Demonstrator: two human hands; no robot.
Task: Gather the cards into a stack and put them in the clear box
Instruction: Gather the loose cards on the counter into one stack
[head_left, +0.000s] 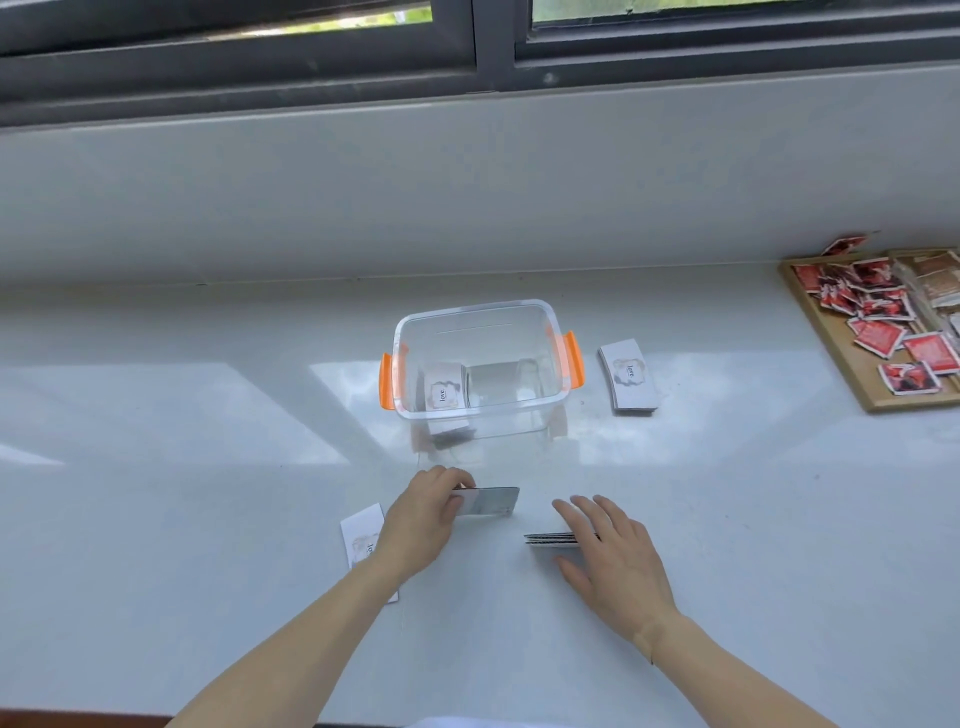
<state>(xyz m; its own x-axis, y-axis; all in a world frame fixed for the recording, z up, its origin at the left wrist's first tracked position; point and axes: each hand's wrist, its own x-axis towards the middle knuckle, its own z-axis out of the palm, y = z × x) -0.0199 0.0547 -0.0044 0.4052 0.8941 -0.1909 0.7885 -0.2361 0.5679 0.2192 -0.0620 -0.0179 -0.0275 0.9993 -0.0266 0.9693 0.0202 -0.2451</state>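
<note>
A clear box (524, 312) with orange latches stands in the middle of the white counter, and a small stack of "love" cards (444, 389) lies inside at its left. My left hand (423, 514) is shut on a stack of cards (493, 501) held on edge just in front of the box. My right hand (608, 556) rests flat with spread fingers on another card stack (548, 539) lying on the counter. Under my left forearm lies a further white card pile (361, 538). To the right of the box sits one more card stack (628, 376).
A wooden tray (831, 343) with several red packets stands at the far right. A raised sill and dark window frame (488, 57) run behind the counter. The counter's front edge is at the bottom of the view.
</note>
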